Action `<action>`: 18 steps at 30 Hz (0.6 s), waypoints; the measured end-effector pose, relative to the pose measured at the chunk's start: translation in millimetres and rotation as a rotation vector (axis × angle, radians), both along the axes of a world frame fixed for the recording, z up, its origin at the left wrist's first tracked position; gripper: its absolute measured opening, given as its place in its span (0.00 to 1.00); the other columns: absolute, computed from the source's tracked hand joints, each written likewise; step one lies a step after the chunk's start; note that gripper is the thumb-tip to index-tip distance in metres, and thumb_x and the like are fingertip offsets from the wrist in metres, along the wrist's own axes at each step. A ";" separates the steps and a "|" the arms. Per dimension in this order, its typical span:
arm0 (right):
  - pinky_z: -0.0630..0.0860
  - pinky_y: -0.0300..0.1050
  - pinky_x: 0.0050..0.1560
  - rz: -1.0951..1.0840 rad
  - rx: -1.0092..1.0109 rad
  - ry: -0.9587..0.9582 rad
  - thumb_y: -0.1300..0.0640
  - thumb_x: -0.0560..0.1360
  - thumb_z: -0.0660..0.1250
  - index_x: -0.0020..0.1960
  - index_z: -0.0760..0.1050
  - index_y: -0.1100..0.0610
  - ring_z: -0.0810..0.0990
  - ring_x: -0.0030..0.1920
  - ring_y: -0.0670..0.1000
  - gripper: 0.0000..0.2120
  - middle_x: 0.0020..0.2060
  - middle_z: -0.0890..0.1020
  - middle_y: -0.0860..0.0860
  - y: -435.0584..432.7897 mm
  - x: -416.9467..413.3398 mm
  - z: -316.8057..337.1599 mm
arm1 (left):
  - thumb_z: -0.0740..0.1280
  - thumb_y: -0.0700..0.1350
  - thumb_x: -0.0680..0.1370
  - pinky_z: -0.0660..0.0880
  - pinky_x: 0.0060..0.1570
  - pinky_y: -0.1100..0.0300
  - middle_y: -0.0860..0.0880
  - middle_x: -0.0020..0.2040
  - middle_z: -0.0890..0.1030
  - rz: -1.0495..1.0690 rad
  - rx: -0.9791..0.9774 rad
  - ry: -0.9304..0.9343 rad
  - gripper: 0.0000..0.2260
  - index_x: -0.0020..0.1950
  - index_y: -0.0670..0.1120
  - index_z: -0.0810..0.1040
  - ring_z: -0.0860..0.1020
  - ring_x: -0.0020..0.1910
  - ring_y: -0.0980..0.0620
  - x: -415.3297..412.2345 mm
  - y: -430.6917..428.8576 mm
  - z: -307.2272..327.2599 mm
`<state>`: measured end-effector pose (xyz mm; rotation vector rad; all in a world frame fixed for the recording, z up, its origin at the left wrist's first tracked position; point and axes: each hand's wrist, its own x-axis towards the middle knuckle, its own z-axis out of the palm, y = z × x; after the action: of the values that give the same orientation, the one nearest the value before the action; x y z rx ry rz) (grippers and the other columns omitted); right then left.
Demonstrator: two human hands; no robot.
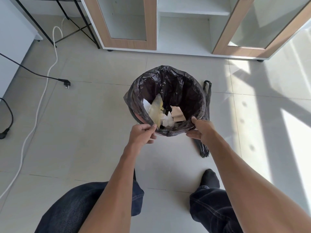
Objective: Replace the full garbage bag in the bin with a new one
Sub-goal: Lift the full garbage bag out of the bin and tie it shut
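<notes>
Lining the bin (138, 117) on the floor (84, 115), the crinkled black garbage bag (176, 81) holds paper scraps (177, 113). The left hand (143, 135) pinches its near rim between thumb and curled fingers. The right hand (202, 130) grips the rim with the thumb on top, probably bag and bin together. A spare bag (203, 148) lies folded just right of the bin.
</notes>
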<state>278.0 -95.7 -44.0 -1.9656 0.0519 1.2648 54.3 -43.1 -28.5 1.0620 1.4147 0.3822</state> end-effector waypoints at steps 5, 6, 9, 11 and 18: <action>0.84 0.51 0.39 0.026 0.037 -0.122 0.57 0.76 0.72 0.43 0.72 0.58 0.82 0.39 0.55 0.09 0.44 0.80 0.57 8.5 14.5 -0.1 | 0.66 0.49 0.81 0.76 0.27 0.64 0.48 0.37 0.81 0.027 0.090 0.072 0.12 0.46 0.42 0.82 0.82 0.30 0.53 -0.3 5.3 -3.9; 0.84 0.47 0.35 0.077 0.032 -0.136 0.58 0.76 0.72 0.43 0.72 0.58 0.82 0.36 0.54 0.09 0.43 0.80 0.57 9.4 15.2 0.8 | 0.66 0.49 0.81 0.76 0.28 0.64 0.47 0.37 0.81 0.044 0.111 0.081 0.12 0.46 0.43 0.82 0.82 0.30 0.53 -2.1 8.3 -4.5; 0.83 0.42 0.31 0.368 -0.040 0.050 0.58 0.76 0.72 0.50 0.77 0.60 0.85 0.32 0.51 0.08 0.42 0.85 0.56 2.2 3.7 10.2 | 0.66 0.50 0.81 0.77 0.28 0.64 0.46 0.34 0.81 0.191 0.183 0.125 0.11 0.42 0.47 0.79 0.81 0.29 0.53 -10.5 26.3 -6.6; 0.84 0.44 0.36 0.528 -0.103 0.198 0.55 0.77 0.71 0.53 0.79 0.61 0.87 0.36 0.53 0.10 0.44 0.86 0.56 -4.3 -6.6 13.7 | 0.66 0.48 0.81 0.78 0.27 0.63 0.47 0.32 0.77 0.349 0.154 0.094 0.12 0.40 0.45 0.78 0.76 0.27 0.53 -15.9 43.0 -6.1; 0.85 0.54 0.42 0.210 -0.006 -0.077 0.49 0.79 0.68 0.54 0.75 0.62 0.87 0.41 0.58 0.15 0.43 0.83 0.57 8.0 13.0 7.8 | 0.69 0.48 0.79 0.80 0.38 0.63 0.50 0.37 0.80 0.366 0.101 0.086 0.08 0.41 0.48 0.79 0.78 0.35 0.54 -26.3 54.9 -6.0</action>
<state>290.9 -87.7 -36.2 -2.0654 -0.1934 1.3196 28.0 11.8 -34.6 0.9061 1.6860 0.6852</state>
